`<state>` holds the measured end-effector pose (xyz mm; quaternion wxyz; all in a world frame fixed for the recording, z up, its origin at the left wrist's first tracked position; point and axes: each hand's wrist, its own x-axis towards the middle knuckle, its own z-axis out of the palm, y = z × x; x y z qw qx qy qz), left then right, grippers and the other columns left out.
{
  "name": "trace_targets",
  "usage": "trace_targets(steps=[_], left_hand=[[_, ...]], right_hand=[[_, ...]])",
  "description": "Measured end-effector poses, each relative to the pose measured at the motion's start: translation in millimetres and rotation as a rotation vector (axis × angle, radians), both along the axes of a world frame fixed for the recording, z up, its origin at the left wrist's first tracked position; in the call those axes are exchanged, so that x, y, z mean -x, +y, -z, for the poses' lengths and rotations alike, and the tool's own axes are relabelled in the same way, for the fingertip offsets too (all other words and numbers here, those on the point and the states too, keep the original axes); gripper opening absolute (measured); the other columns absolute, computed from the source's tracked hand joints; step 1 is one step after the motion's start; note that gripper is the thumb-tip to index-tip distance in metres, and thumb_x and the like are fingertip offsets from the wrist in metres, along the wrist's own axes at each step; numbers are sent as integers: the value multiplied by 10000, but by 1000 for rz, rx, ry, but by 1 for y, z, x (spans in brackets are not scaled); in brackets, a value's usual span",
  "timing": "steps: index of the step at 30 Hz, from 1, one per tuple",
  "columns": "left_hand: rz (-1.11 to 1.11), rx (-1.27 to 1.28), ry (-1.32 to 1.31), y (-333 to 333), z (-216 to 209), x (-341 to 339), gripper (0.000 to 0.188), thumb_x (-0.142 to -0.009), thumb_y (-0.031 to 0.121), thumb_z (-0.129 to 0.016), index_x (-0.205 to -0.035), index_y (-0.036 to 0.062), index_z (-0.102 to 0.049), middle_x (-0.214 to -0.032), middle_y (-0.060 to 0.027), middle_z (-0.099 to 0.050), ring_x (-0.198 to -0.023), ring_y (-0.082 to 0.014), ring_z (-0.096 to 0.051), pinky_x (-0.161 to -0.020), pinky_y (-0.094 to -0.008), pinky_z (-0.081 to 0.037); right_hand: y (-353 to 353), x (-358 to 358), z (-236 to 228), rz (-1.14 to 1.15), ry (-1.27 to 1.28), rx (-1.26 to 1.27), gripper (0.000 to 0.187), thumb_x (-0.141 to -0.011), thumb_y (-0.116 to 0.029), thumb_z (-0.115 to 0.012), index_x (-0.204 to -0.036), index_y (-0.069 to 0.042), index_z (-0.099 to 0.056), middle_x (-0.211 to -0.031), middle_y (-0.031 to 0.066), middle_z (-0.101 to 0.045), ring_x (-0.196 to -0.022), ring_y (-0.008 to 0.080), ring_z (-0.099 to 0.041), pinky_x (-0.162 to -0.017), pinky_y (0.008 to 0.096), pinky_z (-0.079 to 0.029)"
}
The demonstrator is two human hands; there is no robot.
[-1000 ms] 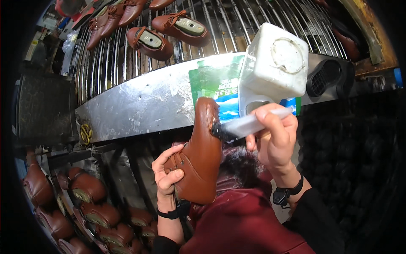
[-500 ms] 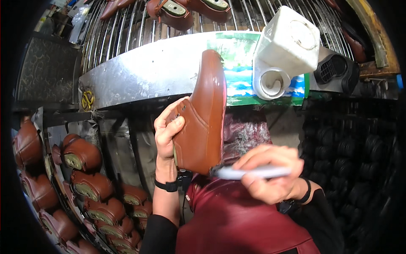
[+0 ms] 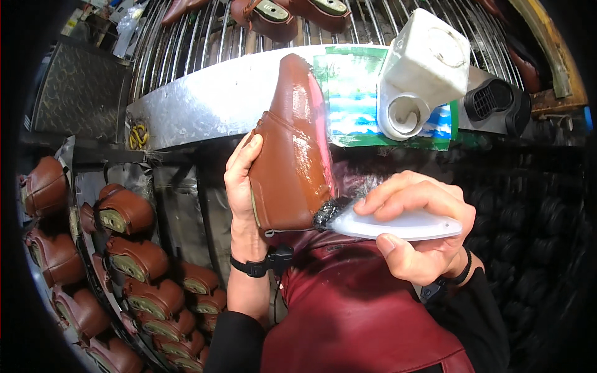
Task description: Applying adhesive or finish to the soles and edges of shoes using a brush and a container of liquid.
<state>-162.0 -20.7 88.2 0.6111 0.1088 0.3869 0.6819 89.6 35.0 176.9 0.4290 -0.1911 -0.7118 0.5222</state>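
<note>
A brown leather boot upper (image 3: 283, 168) is gripped by my left hand (image 3: 239, 177), with my thumb on its side by the laces opening. Its toe points away from me, and a pink strip shows along its right edge. My right hand (image 3: 416, 217) is closed around the pale handle of a brush (image 3: 398, 225). The brush's dark, wet-looking bristles touch the boot's lower right corner, near the heel. Glossy streaks shine on the leather. Beyond my right hand stands a white plastic container (image 3: 426, 59) with a cut-open round spout.
Several brown boot uppers (image 3: 130, 258) hang on racks at the left. Behind the metal ledge (image 3: 205, 93) is a rail conveyor with more boots (image 3: 267, 22). A green and blue sheet (image 3: 348, 99) lies under the container. Dark rows of objects fill the right.
My left hand has raised the boot slightly and tilted it, so more of the pink edge shows. The brush has risen with it and stays at the heel corner.
</note>
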Motion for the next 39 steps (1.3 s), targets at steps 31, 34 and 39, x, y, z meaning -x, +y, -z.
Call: trace_targets(steps=[31,34,39], left_hand=[[-129,682,1818,300,-28,235,577,-787,370,-779,-1217,-15,-765,-1215,-294,-741,-1139,-456,-729,-982,-495,-584],[-166,861,1882,329,18,235,577,-777,418,-780,-1247,87,-736,-1262,-241,-740,-1191,-411,-718,-1031,-484,-569],[-622,539,1775,269,49,195,957,-826,572,-754,-1509,-26,-452,-1383,-306,-596,-1225,-491,-618,-1030,-565,-512]], right_hand=[[76,35,63,657,499,965,295,-1035,-274,-645,-1050,19,-611,-859,187,-714,-599,260,-693,-484,374,-578],[75,41,73,728,475,976,315,-1031,-291,-647,-1111,13,-620,-887,166,-712,-579,249,-672,-467,350,-546],[80,42,89,772,478,957,301,-1032,-344,-677,-1119,-56,-684,-946,64,-726,-620,151,-600,-541,263,-473]])
